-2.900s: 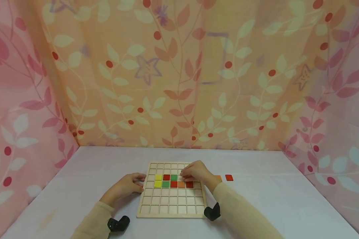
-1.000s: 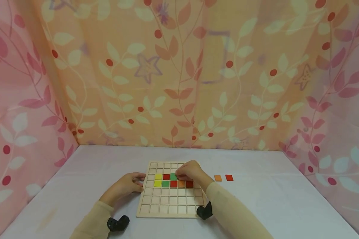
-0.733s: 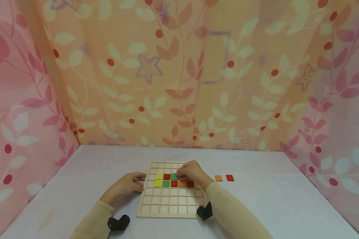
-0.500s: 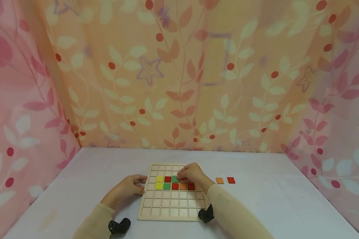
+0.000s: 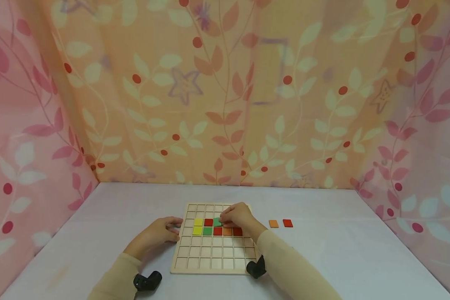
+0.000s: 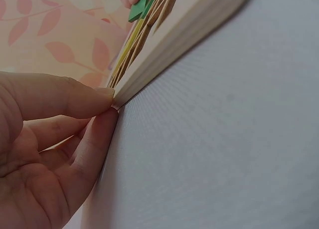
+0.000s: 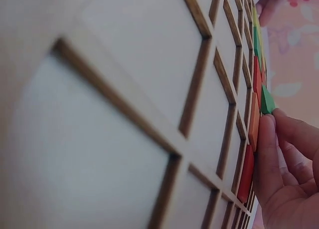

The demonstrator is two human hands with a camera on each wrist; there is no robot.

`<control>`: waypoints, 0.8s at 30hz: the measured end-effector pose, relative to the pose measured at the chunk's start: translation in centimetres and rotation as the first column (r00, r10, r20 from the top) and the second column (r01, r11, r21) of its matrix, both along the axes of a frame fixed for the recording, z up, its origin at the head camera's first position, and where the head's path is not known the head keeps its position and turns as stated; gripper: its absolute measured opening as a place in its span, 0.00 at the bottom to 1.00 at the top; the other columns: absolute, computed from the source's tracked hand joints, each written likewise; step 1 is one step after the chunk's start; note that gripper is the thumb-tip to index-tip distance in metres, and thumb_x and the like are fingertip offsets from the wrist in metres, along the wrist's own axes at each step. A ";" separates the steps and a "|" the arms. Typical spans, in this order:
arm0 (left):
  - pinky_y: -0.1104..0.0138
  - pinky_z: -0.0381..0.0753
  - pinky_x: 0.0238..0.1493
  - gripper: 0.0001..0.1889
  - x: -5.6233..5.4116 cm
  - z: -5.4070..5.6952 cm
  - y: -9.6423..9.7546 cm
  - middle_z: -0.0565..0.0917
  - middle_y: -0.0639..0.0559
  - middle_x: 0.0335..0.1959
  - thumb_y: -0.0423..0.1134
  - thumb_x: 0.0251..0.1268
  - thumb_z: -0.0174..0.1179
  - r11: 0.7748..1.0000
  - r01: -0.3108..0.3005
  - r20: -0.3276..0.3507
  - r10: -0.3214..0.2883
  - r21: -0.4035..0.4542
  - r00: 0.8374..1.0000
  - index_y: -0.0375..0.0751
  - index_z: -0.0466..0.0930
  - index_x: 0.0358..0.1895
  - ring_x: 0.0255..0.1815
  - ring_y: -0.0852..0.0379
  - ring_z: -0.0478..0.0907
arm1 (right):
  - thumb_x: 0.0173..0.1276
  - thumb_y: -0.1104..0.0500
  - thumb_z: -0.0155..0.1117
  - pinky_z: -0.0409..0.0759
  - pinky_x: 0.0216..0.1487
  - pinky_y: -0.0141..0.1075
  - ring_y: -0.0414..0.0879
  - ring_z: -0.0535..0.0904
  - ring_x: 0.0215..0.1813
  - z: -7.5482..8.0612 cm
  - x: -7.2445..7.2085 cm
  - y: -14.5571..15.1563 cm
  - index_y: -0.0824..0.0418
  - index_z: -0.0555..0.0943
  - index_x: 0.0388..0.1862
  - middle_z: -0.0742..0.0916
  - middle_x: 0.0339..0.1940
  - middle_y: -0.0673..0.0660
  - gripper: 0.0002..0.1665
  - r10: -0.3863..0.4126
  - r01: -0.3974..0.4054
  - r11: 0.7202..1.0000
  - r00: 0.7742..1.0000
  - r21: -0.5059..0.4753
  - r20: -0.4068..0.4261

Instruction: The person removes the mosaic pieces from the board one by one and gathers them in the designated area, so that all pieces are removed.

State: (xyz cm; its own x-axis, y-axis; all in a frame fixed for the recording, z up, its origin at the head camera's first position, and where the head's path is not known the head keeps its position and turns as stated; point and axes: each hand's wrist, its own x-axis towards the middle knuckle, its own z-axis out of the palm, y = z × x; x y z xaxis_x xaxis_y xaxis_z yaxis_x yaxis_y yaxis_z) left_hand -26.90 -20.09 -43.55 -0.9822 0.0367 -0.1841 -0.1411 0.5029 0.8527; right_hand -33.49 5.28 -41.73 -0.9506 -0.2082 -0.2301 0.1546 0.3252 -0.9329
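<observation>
The right hand (image 5: 239, 215) has shifted left over the board (image 5: 206, 252), pinching a tilted green tile (image 5: 216, 222) beside the far row's red tile (image 5: 208, 222); the left hand (image 5: 159, 231), fingers apart, touches the board's edge. Seating or lifting, I judge; next wants a steady, level pinch.

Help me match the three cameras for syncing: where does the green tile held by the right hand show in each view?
Head: green tile at lower middle, in the right hand.
Left wrist: green tile near the top edge, left of centre.
Right wrist: green tile toward the right edge, about mid-height.
Shared landmark: the wooden board.
</observation>
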 end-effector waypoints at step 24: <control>0.65 0.81 0.40 0.32 -0.1 -0.3 0.0 0.80 0.39 0.53 0.19 0.49 0.66 0.999 -0.008 -0.003 0.008 0.035 1.000 0.28 0.74 0.63 0.42 0.55 0.78 | 0.59 0.70 0.71 0.84 0.28 0.31 0.38 0.81 0.20 0.6 0.4 1.9 0.75 0.86 0.39 0.88 0.23 0.55 0.10 -0.060 0.060 0.998 0.998 -0.026 0.032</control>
State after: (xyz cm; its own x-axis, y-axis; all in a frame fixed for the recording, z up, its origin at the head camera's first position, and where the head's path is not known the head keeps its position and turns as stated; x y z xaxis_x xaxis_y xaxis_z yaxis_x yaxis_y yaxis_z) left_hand -27.01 -20.09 -43.82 -0.9830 0.0351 -0.1801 -0.1426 0.4712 0.8704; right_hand -33.13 7.19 -41.10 -0.9539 -0.1575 -0.2553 0.2027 0.2892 -0.9356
